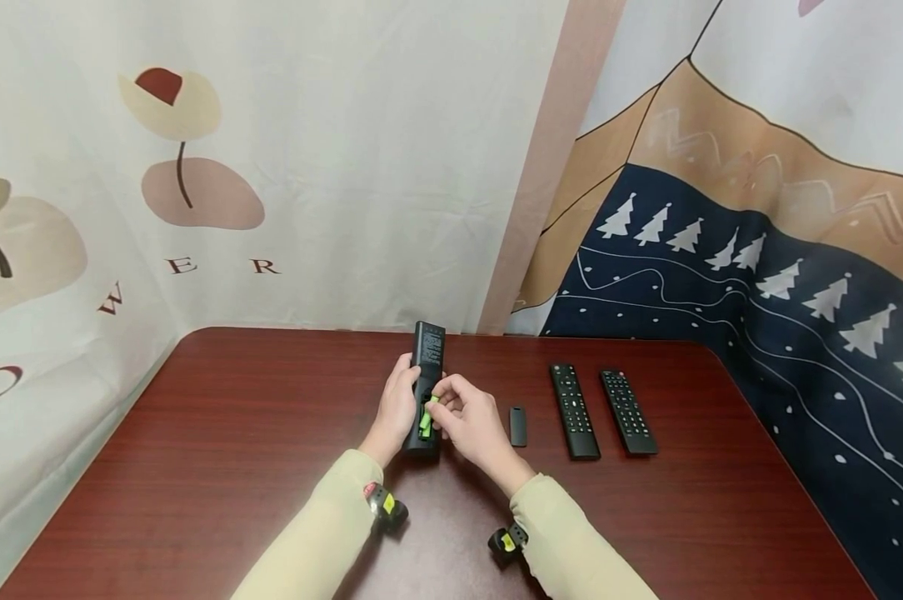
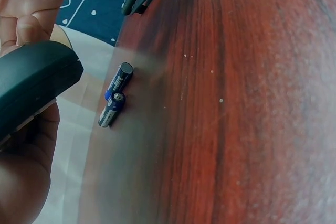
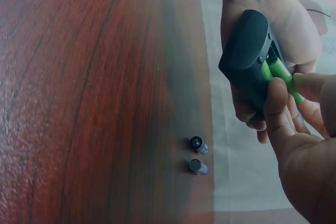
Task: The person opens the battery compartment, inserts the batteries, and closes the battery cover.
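Observation:
My left hand [image 1: 397, 410] grips a black remote control [image 1: 430, 346] from its left side, its labelled back turned up. The battery compartment is uncovered, and one green battery [image 3: 266, 71] lies inside it. Between thumb and fingertips, my right hand [image 1: 470, 419] pinches another green battery [image 3: 283, 73], which sits tilted with one end at the compartment and the other sticking out. A small black battery cover [image 1: 518, 427] lies on the table to the right of my right hand.
Two more black remotes, a nearer one [image 1: 575, 414] and one farther right [image 1: 628, 412], lie face up on the brown table [image 1: 271, 467]. Two blue batteries [image 2: 120, 78] lie close together near the table's far edge, hidden in the head view. Printed curtains [image 1: 361, 167] hang behind.

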A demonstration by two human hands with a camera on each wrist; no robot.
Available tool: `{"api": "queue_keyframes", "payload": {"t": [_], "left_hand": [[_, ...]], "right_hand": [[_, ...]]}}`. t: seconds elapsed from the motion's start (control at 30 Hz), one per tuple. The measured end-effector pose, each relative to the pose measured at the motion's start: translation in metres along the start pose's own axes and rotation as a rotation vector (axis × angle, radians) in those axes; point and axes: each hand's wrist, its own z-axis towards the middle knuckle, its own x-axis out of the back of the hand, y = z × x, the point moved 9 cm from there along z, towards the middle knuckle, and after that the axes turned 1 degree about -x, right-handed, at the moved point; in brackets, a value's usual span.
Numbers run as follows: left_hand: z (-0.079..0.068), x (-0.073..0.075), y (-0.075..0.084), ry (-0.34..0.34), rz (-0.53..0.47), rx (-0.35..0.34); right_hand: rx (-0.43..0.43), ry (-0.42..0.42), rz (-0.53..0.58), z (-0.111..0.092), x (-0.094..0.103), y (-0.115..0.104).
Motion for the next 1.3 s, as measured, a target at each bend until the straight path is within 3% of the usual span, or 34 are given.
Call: {"api": "queue_keyframes", "payload": {"t": [0.43,1.3], "left_hand": [[-0.001,-0.001,0.002,0.005,0.014,-0.008],[0.002,0.005,-0.003,0.028,-0.051,0.028]], "right_hand": [[0.141,0.047,-0.142,-0.004,0.001,-0.008],[0.115,-0.046,-0.166,-0.012,-0.003,-0.007]]}}
